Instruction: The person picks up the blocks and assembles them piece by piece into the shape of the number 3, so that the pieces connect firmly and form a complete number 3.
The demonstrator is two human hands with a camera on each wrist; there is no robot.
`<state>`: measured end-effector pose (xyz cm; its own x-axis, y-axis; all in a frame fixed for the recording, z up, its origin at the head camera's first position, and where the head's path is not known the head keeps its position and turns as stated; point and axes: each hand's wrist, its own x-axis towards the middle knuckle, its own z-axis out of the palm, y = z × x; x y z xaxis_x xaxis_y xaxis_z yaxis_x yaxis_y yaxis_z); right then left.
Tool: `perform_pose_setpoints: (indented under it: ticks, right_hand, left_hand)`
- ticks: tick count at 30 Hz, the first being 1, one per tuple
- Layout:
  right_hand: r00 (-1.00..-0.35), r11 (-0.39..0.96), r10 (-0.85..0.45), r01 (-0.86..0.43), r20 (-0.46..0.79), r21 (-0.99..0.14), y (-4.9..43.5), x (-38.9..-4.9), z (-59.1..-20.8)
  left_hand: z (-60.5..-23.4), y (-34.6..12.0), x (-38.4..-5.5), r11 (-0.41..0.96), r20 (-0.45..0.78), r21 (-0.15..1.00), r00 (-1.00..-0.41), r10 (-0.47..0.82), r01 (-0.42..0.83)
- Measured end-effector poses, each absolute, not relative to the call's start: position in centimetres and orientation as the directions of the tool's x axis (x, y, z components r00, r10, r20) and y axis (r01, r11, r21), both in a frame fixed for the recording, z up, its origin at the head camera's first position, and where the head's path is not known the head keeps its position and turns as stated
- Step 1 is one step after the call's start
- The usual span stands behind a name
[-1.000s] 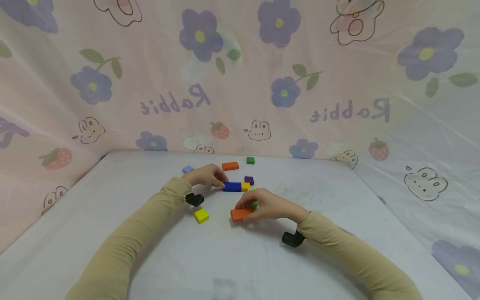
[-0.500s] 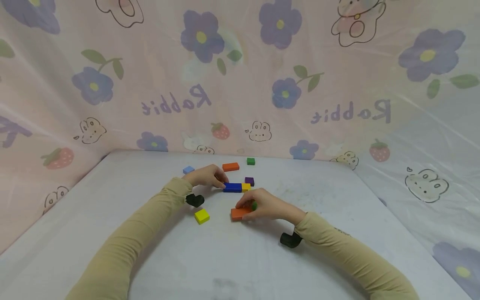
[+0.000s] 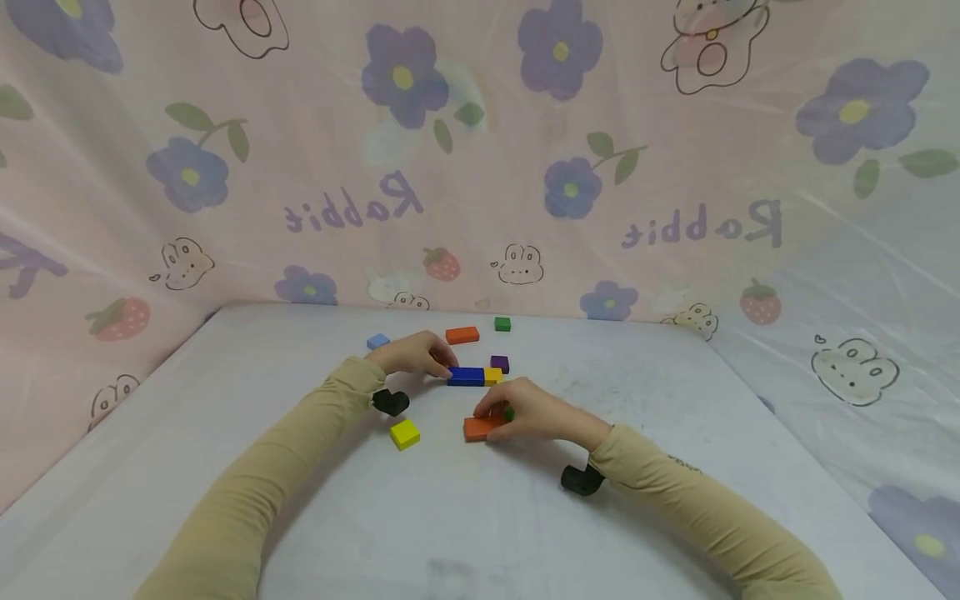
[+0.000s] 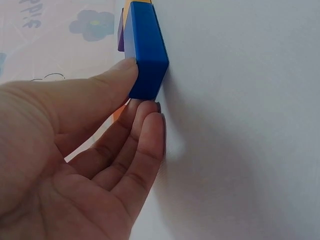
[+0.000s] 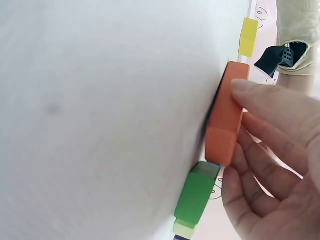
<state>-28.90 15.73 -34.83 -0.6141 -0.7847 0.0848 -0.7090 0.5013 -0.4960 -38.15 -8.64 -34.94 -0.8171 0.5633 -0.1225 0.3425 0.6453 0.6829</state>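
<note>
My left hand (image 3: 412,353) pinches the left end of a long blue block (image 3: 466,377), thumb on one side and fingers on the other. The blue block lies end to end with a yellow-orange block (image 3: 492,376); a purple block (image 3: 499,363) sits just behind. Nearer to me, my right hand (image 3: 536,412) holds a long orange-red block (image 5: 225,115) between thumb and fingers, low at the table. Close by its end stands a green block (image 5: 194,195), mostly covered by the hand in the head view. A light green block (image 5: 184,229) shows beyond it.
On the white table (image 3: 420,517), a yellow block (image 3: 405,434) lies left of the right hand. Toward the back are another orange-red block (image 3: 462,335), a small green block (image 3: 502,324) and a light blue block (image 3: 378,342). A printed curtain (image 3: 480,167) encloses the table.
My right hand has shifted slightly left with the orange-red block. A light green patch seen above that hand a second ago is covered now. My left hand stays on the blue block.
</note>
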Motion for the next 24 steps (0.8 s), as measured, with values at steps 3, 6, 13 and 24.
perform_pose_setpoints:
  ticks: [3,6,13,24]
  right_hand:
    - [-0.612,0.501,-0.786,-0.716,0.09,-0.487,15.73,-28.87,-34.71]
    - [-0.604,0.495,-0.791,-0.724,0.095,-0.481,15.74,-28.82,-34.55]
    - [-0.605,0.489,-0.791,-0.715,0.092,-0.499,16.09,-28.91,-34.32]
    - [-0.61,0.478,-0.787,-0.698,0.093,-0.533,16.54,-28.74,-34.14]
  left_hand:
    - [-34.86,-8.66,-38.37,0.641,-0.116,0.677,-0.807,0.578,0.362]
    - [-34.68,-8.73,-38.47,0.633,-0.112,0.678,-0.798,0.592,0.374]
    - [-34.36,-8.76,-38.24,0.632,-0.118,0.685,-0.8,0.588,0.363]
    - [-34.59,-8.74,-38.38,0.621,-0.117,0.693,-0.793,0.598,0.366]
